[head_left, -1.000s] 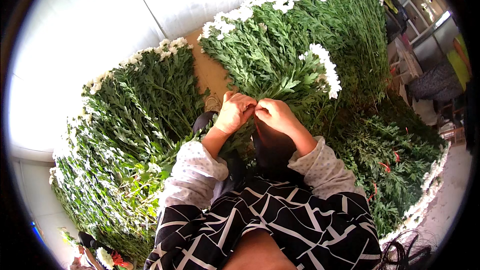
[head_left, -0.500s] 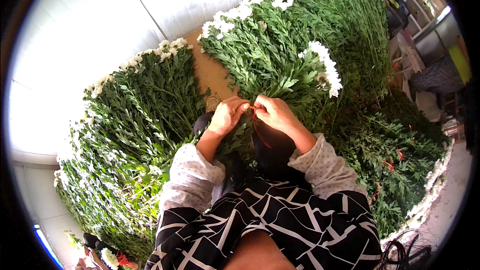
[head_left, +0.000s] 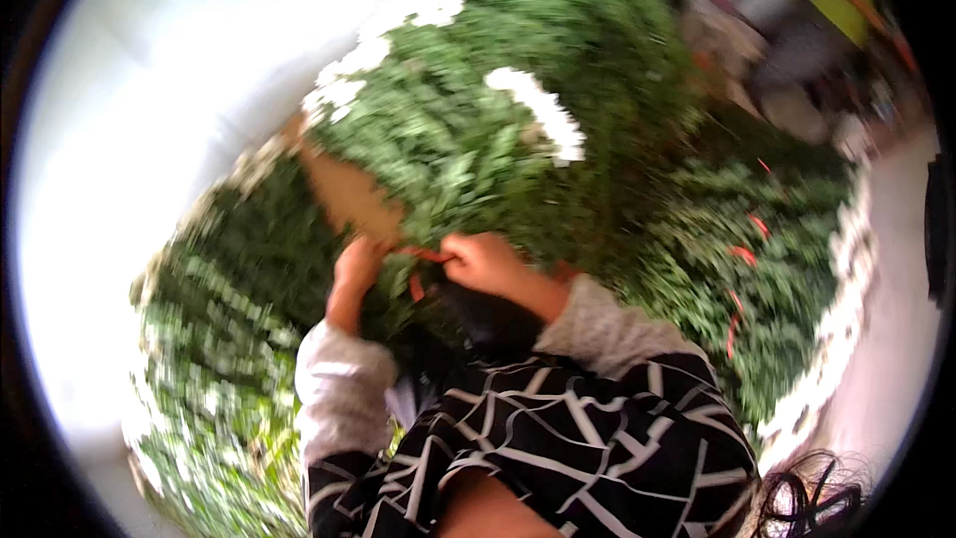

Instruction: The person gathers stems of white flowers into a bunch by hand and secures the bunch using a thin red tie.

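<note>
A red tie (head_left: 420,254) stretches between my two closed hands, above my dark-clothed knee. My left hand (head_left: 358,267) grips it at one end and my right hand (head_left: 485,261) at the other, with loose red pieces hanging below. Just beyond my hands lie the leafy green stems of a bunch of white chrysanthemums (head_left: 546,118), its blooms pointing to the far right. Motion blur hides the finger detail and any knot in the tie.
Piled chrysanthemums stand at my left (head_left: 229,339) and at the far side (head_left: 558,20). More bunches (head_left: 737,229) with red ties lie at my right, their white blooms along the outer edge. Brown floor (head_left: 349,194) shows between piles; a pale wall (head_left: 199,70) rises at far left.
My hands have moved apart, drawing the red tie out between them. The whole view has turned and blurred, so the piles and my hands sit further left in it.
</note>
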Demonstrator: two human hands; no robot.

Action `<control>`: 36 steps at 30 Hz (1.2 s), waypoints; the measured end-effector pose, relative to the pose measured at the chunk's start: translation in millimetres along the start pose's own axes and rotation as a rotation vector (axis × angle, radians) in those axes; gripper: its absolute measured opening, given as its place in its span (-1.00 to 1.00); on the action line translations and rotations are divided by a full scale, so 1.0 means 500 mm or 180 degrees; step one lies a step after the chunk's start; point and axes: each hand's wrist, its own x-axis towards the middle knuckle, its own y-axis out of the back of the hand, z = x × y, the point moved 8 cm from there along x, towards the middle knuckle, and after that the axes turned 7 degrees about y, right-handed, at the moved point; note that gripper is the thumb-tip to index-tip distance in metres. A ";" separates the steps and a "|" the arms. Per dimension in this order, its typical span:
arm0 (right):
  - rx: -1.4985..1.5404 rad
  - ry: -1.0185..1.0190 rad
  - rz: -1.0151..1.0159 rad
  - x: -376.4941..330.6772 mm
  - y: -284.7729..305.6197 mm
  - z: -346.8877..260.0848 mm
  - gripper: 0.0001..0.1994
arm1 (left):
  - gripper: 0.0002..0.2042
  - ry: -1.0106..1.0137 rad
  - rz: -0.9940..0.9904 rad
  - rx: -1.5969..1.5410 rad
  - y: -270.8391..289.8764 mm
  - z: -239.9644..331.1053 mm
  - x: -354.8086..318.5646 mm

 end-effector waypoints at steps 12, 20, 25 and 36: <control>0.0978 -0.0936 0.0796 -0.072 -0.028 0.101 -0.60 | -0.39 0.0496 0.0308 0.0227 0.076 0.133 -0.140; 0.2200 -0.2238 0.0083 -0.091 -0.040 0.102 -0.56 | -0.43 -0.0046 0.0696 0.0134 0.078 0.196 -0.169; 0.4034 -0.0791 0.2583 -0.034 0.049 0.081 -0.53 | -0.47 -0.0783 0.1173 0.0445 0.176 0.351 -0.158; 0.0241 0.0770 0.0227 0.157 0.011 -0.175 -0.76 | -0.56 0.0458 0.2753 -0.0007 0.478 0.166 -0.404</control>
